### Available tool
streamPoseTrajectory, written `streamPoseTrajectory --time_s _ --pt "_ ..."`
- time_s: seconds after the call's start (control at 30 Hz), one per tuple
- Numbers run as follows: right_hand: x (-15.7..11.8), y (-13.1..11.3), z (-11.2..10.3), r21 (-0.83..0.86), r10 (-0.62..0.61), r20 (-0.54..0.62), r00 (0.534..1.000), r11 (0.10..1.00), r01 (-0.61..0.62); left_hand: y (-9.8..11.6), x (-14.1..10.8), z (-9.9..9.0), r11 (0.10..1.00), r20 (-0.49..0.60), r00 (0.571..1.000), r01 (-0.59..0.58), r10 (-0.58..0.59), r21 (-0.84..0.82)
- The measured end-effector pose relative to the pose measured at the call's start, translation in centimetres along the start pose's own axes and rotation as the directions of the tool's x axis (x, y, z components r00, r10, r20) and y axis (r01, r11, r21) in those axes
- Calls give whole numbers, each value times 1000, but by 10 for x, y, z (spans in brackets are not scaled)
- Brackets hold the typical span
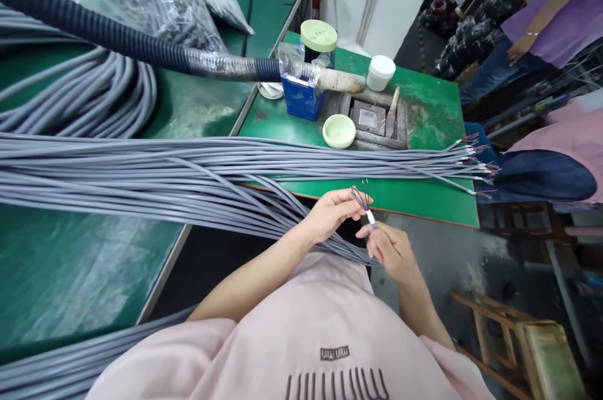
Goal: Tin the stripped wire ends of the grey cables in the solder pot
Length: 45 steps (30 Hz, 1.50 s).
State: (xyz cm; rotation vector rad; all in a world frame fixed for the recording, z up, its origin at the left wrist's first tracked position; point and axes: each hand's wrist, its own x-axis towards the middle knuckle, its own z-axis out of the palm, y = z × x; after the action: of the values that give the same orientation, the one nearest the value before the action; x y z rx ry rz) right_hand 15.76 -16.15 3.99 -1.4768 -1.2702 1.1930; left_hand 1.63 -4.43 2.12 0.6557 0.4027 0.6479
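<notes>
My right hand [389,250] is closed around the grey sheath of a multi-core cable, just below a short white sleeve [370,218]. From that sleeve thin coloured wires [360,198], red, green and dark, fan out upward. The fingers of my left hand [336,211] pinch some of these wires near their tips. Both hands are close together in front of my chest, at the table's near edge. A long bundle of grey cables [235,158] lies across the table behind them, its stripped ends [478,164] at the right.
Beyond the bundle are a solder pot [370,116], a pale green dish [339,130], a white jar [380,72], a blue container [301,97] and a black hose [141,36]. Coiled cable [94,95] lies left. At the right stand other people, one in a purple shirt [565,17].
</notes>
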Motion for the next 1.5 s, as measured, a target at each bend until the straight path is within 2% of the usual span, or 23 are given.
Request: streamPoseTrajectory --time_s 0.07,0.27,0.4,0.47,0.53,0.63,0.7,0.77,0.9,1.03,1.1,1.33,1.43,1.5 --pt "0 2 1 2 9 35 999 1000 -9 3 4 -5 998 -4 1000 -22 22 -62" --pt "1 0 0 -3 2 71 997 1000 -2 12 9 -9 993 95 995 28 -17 -116" --pt "3 -8 -2 -45 46 87 995 998 -42 13 8 -4 997 26 1000 -1 3 -79" --pt "7 -14 0 -97 37 -10 999 995 -38 11 9 1 999 -33 999 -6 5 -47" --pt "12 -19 4 -187 -36 -166 986 982 4 8 9 7 999 -85 996 -10 7 -35" --pt "21 -24 12 -342 -194 -346 918 937 69 1 9 17 997 -134 991 -7 -3 -71" --pt "27 -26 15 -435 -298 -412 861 895 101 -2 8 23 995 -157 988 -14 -2 -100" --pt "33 -25 14 -498 -354 -441 825 861 104 -3 8 27 992 -188 982 -51 29 -113" --pt "45 -24 9 -485 -338 -464 819 871 84 -1 7 30 976 -239 953 -207 186 -66" --pt "52 -28 8 -435 -336 -485 807 894 110 1 7 27 940 -281 897 -316 340 128" --pt "55 -31 9 -405 -318 -493 810 908 109 3 8 26 935 -295 889 -317 351 157" --pt "71 -38 16 -324 -338 -507 793 927 188 2 13 24 943 -304 893 -320 333 94" --pt "84 -47 11 -410 -380 -459 803 893 188 3 16 20 939 -321 882 -323 344 120" --pt "99 -58 2 -505 -433 -395 810 839 202 8 16 15 918 -291 878 -322 381 233"
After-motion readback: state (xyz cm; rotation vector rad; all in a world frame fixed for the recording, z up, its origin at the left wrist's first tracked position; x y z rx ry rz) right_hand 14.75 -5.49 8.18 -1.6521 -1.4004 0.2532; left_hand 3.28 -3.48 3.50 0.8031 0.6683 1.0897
